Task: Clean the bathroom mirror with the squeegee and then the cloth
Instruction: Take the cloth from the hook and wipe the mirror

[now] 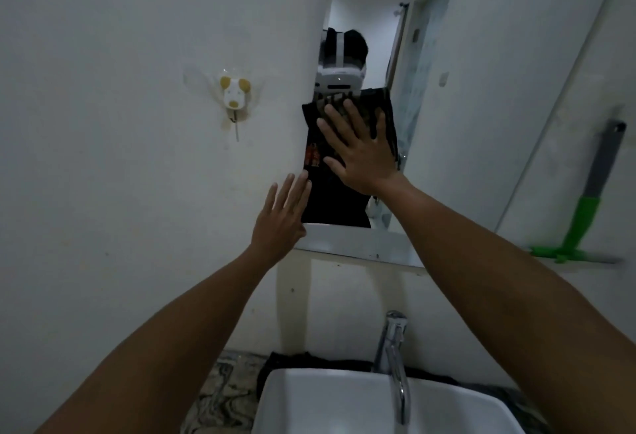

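Note:
The mirror (pixel 457 131) hangs on the white wall above the basin. My right hand (pixel 358 155) lies flat with its fingers spread and presses a dark cloth (pixel 386 105) against the glass, left of the mirror's middle. My left hand (pixel 278 217) is open and holds nothing; its fingertips rest at the mirror's lower left edge. The squeegee (pixel 585 210), with a grey handle and a green head, leans upright against the wall at the far right, apart from both hands. The mirror reflects a person wearing a white headset.
A white basin (pixel 344 395) with a chrome tap (pixel 392 347) sits below my arms. A dark rag (pixel 299 361) lies behind the basin on a marbled counter (pixel 220 395). A dog-shaped hook (pixel 234 93) is stuck on the wall to the left.

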